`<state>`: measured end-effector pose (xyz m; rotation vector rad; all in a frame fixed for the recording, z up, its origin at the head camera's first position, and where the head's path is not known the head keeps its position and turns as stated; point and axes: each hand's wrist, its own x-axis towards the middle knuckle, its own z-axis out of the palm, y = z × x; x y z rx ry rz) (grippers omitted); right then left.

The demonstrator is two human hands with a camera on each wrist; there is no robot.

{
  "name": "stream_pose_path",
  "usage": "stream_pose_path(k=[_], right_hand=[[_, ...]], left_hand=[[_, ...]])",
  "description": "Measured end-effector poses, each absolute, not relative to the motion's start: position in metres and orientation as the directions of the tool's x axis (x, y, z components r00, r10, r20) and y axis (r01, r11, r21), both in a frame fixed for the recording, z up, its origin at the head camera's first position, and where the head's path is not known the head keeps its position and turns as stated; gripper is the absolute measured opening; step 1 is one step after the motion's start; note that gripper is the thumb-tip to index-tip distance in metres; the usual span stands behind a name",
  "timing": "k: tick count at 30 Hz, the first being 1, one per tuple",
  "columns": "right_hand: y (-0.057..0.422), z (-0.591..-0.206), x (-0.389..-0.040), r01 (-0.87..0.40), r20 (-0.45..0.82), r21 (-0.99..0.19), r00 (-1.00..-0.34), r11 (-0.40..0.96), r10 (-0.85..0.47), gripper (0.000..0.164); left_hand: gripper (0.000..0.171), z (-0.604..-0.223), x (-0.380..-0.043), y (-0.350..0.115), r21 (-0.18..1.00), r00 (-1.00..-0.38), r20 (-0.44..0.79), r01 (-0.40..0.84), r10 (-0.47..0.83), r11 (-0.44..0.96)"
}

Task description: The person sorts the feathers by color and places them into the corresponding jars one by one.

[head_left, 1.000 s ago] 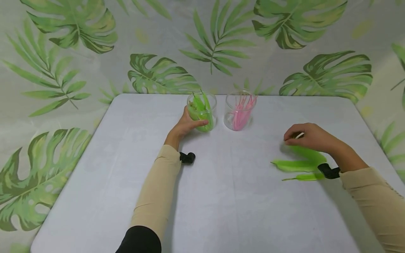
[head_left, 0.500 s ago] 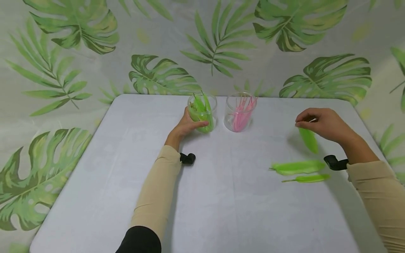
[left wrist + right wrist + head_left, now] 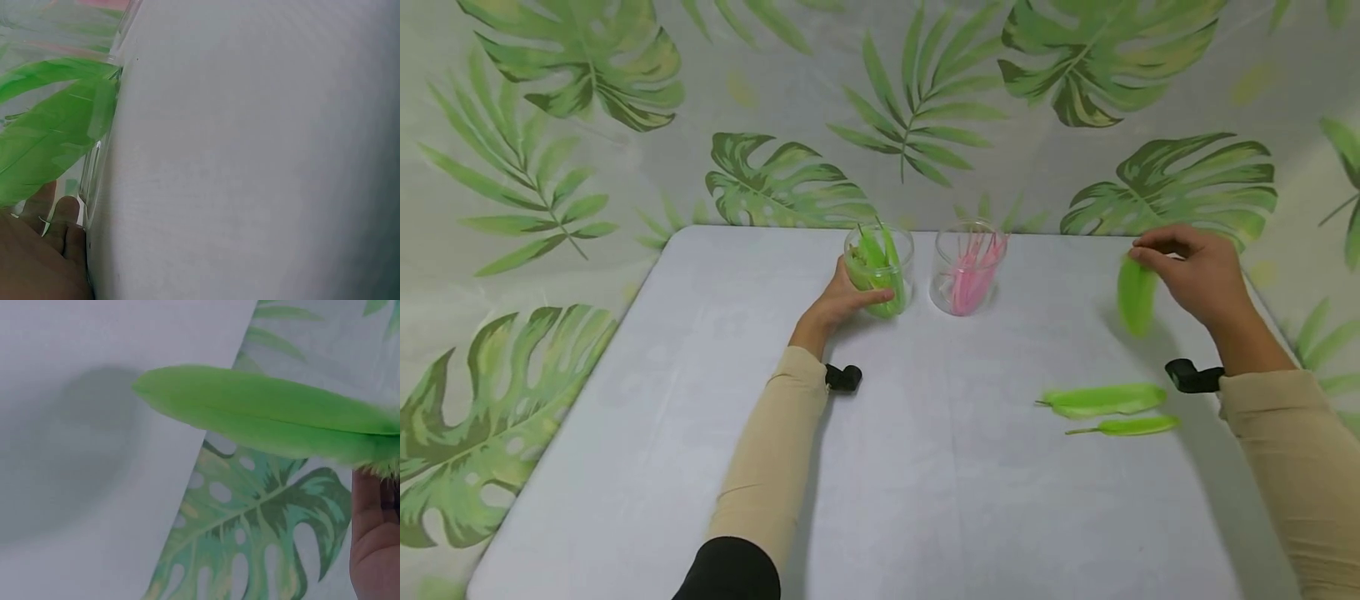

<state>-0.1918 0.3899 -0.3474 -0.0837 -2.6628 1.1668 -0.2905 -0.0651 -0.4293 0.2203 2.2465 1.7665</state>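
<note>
My left hand (image 3: 842,298) grips a clear round jar (image 3: 904,287) from its left side, thumb across the front. Several green feathers (image 3: 874,250) stand inside it, also large in the left wrist view. My right hand (image 3: 1198,271) pinches one green feather (image 3: 1136,296) by its quill end, vane hanging down above the table with a shadow beside it. The right wrist view shows this feather (image 3: 262,412) full length, its base at the fingers. Two more green feathers lie on the table, a wider one (image 3: 1105,400) behind a narrower one (image 3: 1138,426).
A second clear jar (image 3: 942,287) holding pink feathers (image 3: 974,279) stands just right of the first, near the back edge of the white table (image 3: 925,467). Behind rises a leaf-print cloth (image 3: 955,50).
My right hand has lifted one green feather off the table and carried it up, back and to the right. My left hand stays on the jar.
</note>
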Motion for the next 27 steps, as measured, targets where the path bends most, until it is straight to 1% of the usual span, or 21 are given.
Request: stream_pose_path(k=[4, 7, 10, 13, 17, 19, 24, 27], right_hand=[[0.388, -0.338, -0.197, -0.057, 0.211, -0.765, -0.963, 0.642, 0.166, 0.021], [0.387, -0.327, -0.201, -0.077, 0.226, -0.815, -0.955, 0.574, 0.192, 0.02], [0.383, -0.317, -0.205, -0.088, 0.23, -0.848, -0.949, 0.522, 0.214, 0.019], [0.376, -0.311, -0.209, -0.124, 0.254, -0.874, -0.941, 0.469, 0.224, 0.017], [0.36, -0.306, -0.214, -0.189, 0.305, -0.887, -0.925, 0.42, 0.228, 0.016], [0.352, -0.304, -0.215, -0.214, 0.332, -0.883, -0.914, 0.417, 0.234, 0.016], [0.336, -0.295, -0.218, -0.231, 0.358, -0.882, -0.895, 0.41, 0.267, 0.015], [0.329, -0.287, -0.221, -0.264, 0.363, -0.905, -0.889, 0.334, 0.28, 0.014]], left_hand=[[0.106, -0.429, -0.29, -0.066, 0.969, -0.95, -0.129, -0.06, 0.286, 0.238], [0.105, -0.428, -0.289, -0.066, 0.97, -0.95, -0.131, -0.065, 0.282, 0.234], [0.105, -0.427, -0.289, -0.065, 0.971, -0.951, -0.127, -0.061, 0.282, 0.231], [0.106, -0.426, -0.288, -0.065, 0.972, -0.953, -0.124, -0.06, 0.277, 0.229], [0.105, -0.427, -0.289, -0.067, 0.972, -0.954, -0.125, -0.063, 0.272, 0.226], [0.104, -0.428, -0.29, -0.067, 0.972, -0.953, -0.125, -0.062, 0.276, 0.225], [0.103, -0.429, -0.291, -0.066, 0.97, -0.949, -0.137, -0.069, 0.285, 0.235], [0.103, -0.429, -0.292, -0.067, 0.968, -0.948, -0.143, -0.075, 0.283, 0.238]])
